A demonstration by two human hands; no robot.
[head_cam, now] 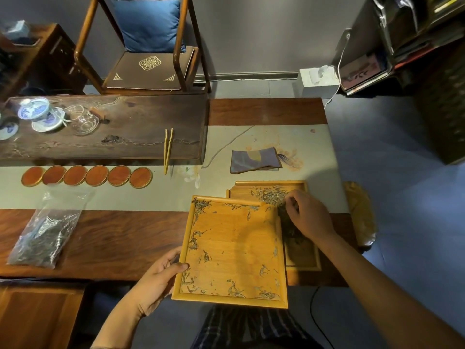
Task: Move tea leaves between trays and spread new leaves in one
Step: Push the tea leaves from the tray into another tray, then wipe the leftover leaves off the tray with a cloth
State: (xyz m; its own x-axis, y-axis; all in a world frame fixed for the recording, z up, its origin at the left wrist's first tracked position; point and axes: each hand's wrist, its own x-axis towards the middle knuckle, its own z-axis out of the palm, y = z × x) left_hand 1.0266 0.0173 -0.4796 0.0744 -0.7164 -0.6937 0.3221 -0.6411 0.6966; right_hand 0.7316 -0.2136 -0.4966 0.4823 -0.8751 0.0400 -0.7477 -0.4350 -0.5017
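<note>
Over the table edge, left hand point(161, 275) grips near tray point(232, 250); right hand point(308, 214) pinches leaves point(270, 195).

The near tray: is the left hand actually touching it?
Touching. The head view shows the left hand gripping the near tray at its left rim, thumb lying over the rim's top and fingers curled beneath.

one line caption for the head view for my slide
Left hand holds a nearly emptied wooden tray while the right hand picks at tea leaves in a second tray behind it.
</note>
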